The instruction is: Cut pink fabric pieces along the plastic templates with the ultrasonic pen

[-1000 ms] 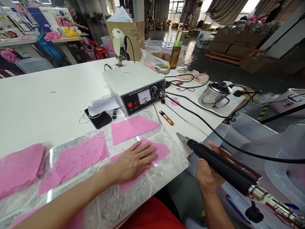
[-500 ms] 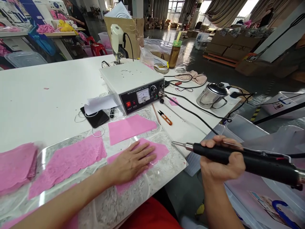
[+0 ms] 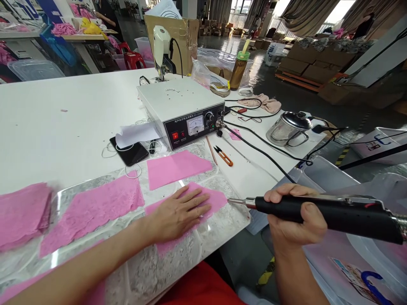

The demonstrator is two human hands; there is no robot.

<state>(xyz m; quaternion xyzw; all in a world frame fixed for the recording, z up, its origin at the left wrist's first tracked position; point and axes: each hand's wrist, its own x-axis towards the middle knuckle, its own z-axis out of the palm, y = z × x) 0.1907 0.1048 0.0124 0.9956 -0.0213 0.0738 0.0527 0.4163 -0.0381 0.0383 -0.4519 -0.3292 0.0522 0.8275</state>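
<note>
My left hand (image 3: 178, 214) lies flat, fingers stretched out, on a pink fabric piece (image 3: 216, 198) over a clear-covered mat (image 3: 222, 224). In my right hand (image 3: 295, 212) is a black handheld tool (image 3: 343, 216), its metal tip at the right corner of that fabric. A plain pink piece (image 3: 178, 168) lies just behind, and a lace-edged pink piece (image 3: 98, 208) is to the left. At the far left sits a stack of pink fabric (image 3: 23, 216). A cable runs from the tool's side of the table to a white control box (image 3: 193, 123).
Orange snips (image 3: 224, 156) and a thin brown stick (image 3: 211, 150) lie before the box. A black phone (image 3: 130, 154) is left of it. A glass pot (image 3: 288, 129) stands right; plastic bins (image 3: 330, 173) are beside the table.
The tool in my right hand has moved slightly left, its tip now at the fabric's corner. My left hand stays on the fabric. The view has shifted slightly.
</note>
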